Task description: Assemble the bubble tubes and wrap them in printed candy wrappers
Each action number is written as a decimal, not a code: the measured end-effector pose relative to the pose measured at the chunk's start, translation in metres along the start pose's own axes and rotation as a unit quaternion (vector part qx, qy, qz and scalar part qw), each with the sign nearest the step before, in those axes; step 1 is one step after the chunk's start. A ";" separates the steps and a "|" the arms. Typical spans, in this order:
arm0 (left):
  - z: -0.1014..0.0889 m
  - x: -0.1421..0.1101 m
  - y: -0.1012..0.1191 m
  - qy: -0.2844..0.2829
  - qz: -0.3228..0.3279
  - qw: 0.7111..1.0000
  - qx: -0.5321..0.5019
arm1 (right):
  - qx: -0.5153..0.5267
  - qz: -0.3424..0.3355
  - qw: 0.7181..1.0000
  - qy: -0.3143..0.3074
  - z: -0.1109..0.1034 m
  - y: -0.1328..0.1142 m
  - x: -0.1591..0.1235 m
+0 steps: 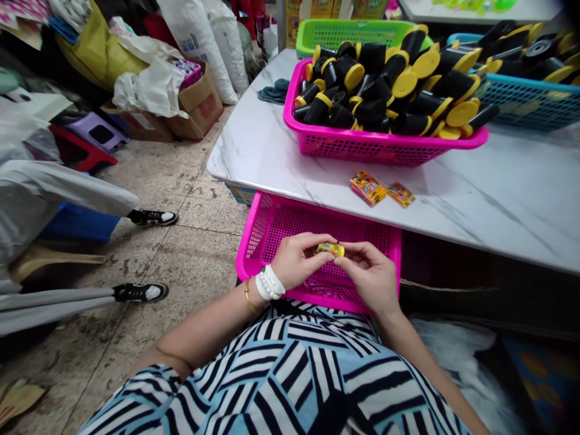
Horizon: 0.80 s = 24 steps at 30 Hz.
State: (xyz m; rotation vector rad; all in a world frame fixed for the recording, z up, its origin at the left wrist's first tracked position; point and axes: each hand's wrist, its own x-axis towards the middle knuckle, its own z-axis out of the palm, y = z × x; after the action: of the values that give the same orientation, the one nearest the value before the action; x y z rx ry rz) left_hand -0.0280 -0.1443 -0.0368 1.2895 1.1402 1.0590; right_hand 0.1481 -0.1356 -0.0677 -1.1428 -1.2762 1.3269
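Between my two hands is a small yellow cylinder [330,248] with a printed label and a yellow end, too small to name more exactly. My left hand [301,260] pinches its labelled part between thumb and fingers. At the yellow end, my right hand [372,273] is closed with thumb and fingertips against it. Both hands are above a pink plastic basket [254,241] on my lap, whose bottom shows through as mesh. On the table in front lie a small stack of colourful printed cards or stickers [368,188] and another small pile [401,194].
A second pink basket [385,145] on the marble-patterned table [254,142] is heaped with black containers with yellow lids [353,75]. Behind are a green basket [312,36] and a blue basket [530,99]. A dark cloth [274,92] lies nearby. A seated person's legs [67,187] are at left.
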 end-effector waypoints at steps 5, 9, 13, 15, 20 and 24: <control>-0.006 -0.002 0.002 -0.014 -0.058 0.998 -0.019 | -0.048 -0.061 0.997 -0.001 -0.001 0.009 -0.006; -0.011 0.000 -0.004 -0.055 -0.133 0.988 -0.047 | -0.161 -0.187 0.969 -0.007 -0.010 0.009 -0.005; -0.014 0.006 -0.004 -0.050 -0.054 0.997 0.005 | -0.079 -0.028 0.996 0.009 -0.006 0.012 0.000; -0.017 0.010 0.000 -0.051 -0.017 0.996 0.064 | 0.018 0.098 0.995 -0.002 -0.003 0.014 0.003; -0.030 0.019 0.003 -0.101 -0.088 0.990 0.042 | 0.044 0.148 0.987 -0.040 -0.004 0.009 0.013; -0.036 0.024 -0.006 -0.121 -0.234 0.962 -0.077 | -0.115 -0.033 0.992 -0.027 -0.008 0.002 0.023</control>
State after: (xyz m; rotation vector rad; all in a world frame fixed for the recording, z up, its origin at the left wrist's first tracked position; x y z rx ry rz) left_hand -0.0600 -0.1152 -0.0424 0.9330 1.0800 0.6062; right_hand 0.1535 -0.1115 -0.0701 -1.2163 -1.5244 1.1913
